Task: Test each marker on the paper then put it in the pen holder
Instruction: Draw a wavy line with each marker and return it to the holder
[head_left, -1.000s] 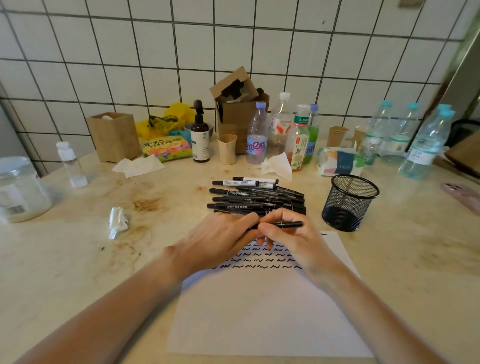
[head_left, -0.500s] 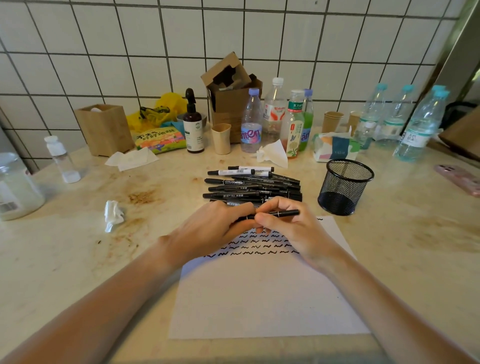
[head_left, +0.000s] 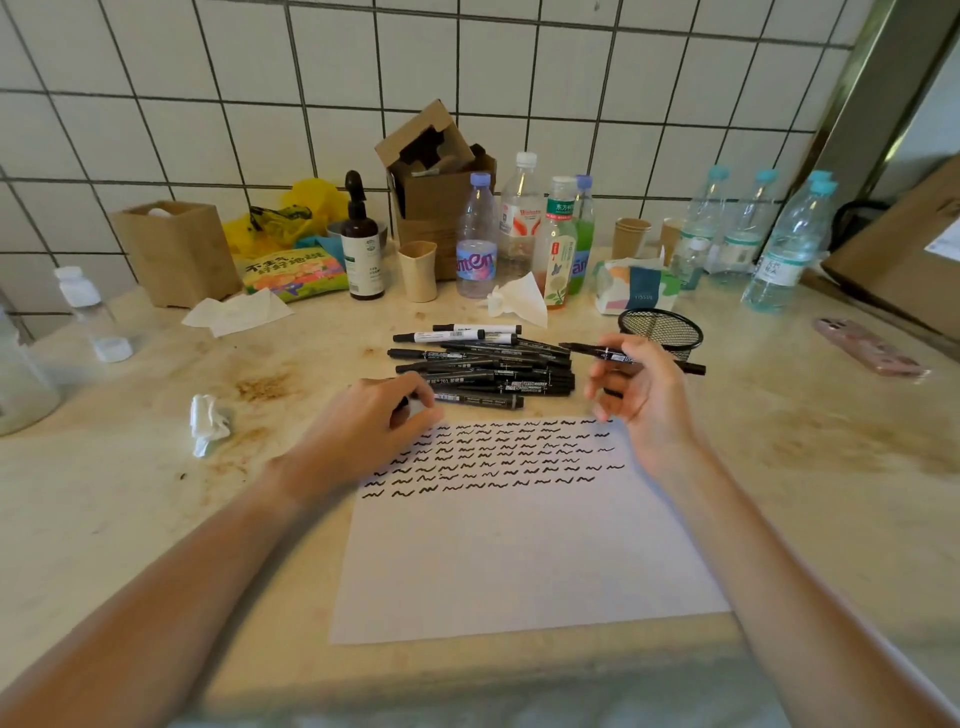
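Observation:
A white sheet of paper (head_left: 519, 551) lies on the counter, its top part filled with rows of black squiggles. Behind it is a pile of several black markers (head_left: 483, 364). My right hand (head_left: 644, 395) is raised over the paper's top right corner and pinches a black marker (head_left: 631, 356), uncapped with its tip pointing left, in front of the black mesh pen holder (head_left: 660, 332). My left hand (head_left: 374, 426) rests at the paper's top left corner with its fingers curled round a small black cap (head_left: 404, 404), mostly hidden.
Along the tiled wall stand bottles (head_left: 475, 244), paper cups (head_left: 418, 270), a cardboard box (head_left: 436, 192), a tissue pack (head_left: 639, 286) and a wooden box (head_left: 176, 249). A crumpled tissue (head_left: 208, 423) lies left, a pink phone (head_left: 867, 348) right.
My hands have pulled apart: the right hand has lifted the marker up and to the right, toward the pen holder, while the left hand has stayed low with the cap.

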